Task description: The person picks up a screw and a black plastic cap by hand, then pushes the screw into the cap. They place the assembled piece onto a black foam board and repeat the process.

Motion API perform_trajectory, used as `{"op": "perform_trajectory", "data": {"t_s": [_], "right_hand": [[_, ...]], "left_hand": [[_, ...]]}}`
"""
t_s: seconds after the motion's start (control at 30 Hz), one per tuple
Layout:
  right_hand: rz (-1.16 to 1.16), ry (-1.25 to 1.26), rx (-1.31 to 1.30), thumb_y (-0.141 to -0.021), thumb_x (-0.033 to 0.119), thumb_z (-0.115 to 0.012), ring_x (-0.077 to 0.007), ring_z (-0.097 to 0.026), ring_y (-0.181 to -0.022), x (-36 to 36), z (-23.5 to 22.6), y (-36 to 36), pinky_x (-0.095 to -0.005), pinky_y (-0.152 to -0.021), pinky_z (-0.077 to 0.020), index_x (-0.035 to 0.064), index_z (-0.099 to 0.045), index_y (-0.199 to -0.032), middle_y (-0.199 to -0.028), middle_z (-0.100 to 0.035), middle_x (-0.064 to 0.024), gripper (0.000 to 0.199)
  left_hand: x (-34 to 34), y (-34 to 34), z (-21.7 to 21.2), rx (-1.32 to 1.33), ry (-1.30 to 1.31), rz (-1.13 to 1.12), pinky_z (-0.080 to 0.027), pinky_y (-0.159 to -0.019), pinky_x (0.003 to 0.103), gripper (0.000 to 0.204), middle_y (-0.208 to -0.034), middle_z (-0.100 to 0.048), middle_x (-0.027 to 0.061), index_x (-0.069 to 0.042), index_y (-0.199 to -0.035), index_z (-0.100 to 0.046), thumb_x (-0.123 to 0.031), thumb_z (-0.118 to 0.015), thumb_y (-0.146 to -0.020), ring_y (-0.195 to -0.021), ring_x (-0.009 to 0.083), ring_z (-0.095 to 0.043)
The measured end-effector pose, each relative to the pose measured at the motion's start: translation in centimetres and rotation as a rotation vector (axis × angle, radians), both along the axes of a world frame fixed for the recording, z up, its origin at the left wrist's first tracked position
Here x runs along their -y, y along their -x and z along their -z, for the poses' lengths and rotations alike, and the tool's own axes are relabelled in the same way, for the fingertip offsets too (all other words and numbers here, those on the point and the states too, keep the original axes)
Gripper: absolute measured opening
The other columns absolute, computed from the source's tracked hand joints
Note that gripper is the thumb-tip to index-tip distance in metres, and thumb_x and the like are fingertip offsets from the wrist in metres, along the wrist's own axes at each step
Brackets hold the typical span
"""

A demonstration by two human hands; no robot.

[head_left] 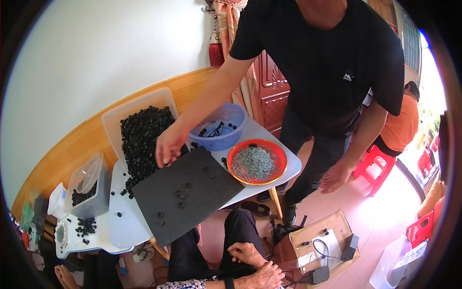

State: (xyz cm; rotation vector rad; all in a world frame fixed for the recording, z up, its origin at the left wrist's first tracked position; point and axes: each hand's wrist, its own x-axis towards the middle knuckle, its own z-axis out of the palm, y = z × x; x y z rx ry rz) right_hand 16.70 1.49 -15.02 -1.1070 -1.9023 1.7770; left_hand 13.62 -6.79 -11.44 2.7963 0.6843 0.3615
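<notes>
My left hand [262,278], below a black wristband, lies across my right forearm with its fingers curled round it. My right hand [243,252] rests on my knee, fingers loosely laid out and holding nothing. Just ahead of my knees, a dark flat board [166,212] hangs over the table edge with several small black round parts on it. Across the table stands a person in a black T-shirt [327,62], whose hand [171,144] hovers at the board's far left corner, beside a heap of black parts [144,135].
A red dish [285,161] of thin silvery metal pieces and a blue basket [219,142] stand on the white table [255,132]. Clear bins [103,192] are at left. A cardboard box [344,226] with cables stands at right, and a red stool [373,168] behind.
</notes>
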Motion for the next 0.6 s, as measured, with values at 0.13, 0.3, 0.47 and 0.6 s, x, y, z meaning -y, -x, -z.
{"op": "perform_trajectory", "data": {"t_s": [0.13, 0.3, 0.47, 0.6], "right_hand": [[-0.001, -0.003, 0.027, -0.092, 0.010, -0.061, -0.0103, -0.068, -0.069, 0.1, -0.2, -0.1, -0.0235, -0.058, -0.0557, 0.0018, -0.069, -0.102, -0.081, -0.070, -0.0072, 0.016], [-0.027, -0.046, -0.002, -0.093, 0.015, -0.060, -0.0112, -0.067, -0.064, 0.7, -0.6, 0.4, -0.0247, -0.058, -0.0550, 0.0008, -0.070, -0.097, -0.073, -0.070, -0.0073, 0.017], [-0.081, 0.033, 0.087, -0.096, 0.014, -0.053, -0.0135, -0.067, -0.064, 0.2, -1.0, 0.5, -0.0264, -0.061, -0.0552, 0.0002, -0.069, -0.096, -0.077, -0.070, -0.0084, 0.021], [-0.109, -0.055, 0.058, -0.091, 0.016, -0.060, -0.0162, -0.069, -0.074, 0.8, -1.7, 2.2, -0.0298, -0.068, -0.0556, 0.0032, -0.070, -0.101, -0.082, -0.070, -0.0091, 0.018]], "left_hand": [[-0.5, 0.5, -1.2, 0.120, -0.048, 0.048, -0.038, -0.083, 0.043, 0.016, -0.088, -0.053, 0.0079, -0.009, -0.087, -0.059, -0.023, -0.053, -0.087, -0.088, 0.0250, -0.051], [-1.2, 1.1, -0.6, 0.428, -0.201, 0.125, -0.041, -0.076, 0.039, 0.012, -0.083, -0.051, 0.0075, -0.009, -0.078, -0.055, -0.020, -0.057, -0.082, -0.083, 0.0241, -0.054], [-3.1, 2.9, -7.7, 0.437, 0.742, 0.054, -0.049, -0.069, 0.038, 0.012, -0.083, -0.058, 0.0163, 0.000, -0.088, -0.058, -0.012, -0.055, -0.091, -0.072, 0.0295, -0.061], [-3.2, 4.9, -3.2, 0.062, 0.533, -0.615, -0.052, -0.067, 0.034, 0.028, -0.074, -0.065, 0.0119, -0.001, -0.104, -0.060, -0.026, -0.051, -0.094, -0.064, 0.0255, -0.064]]}}
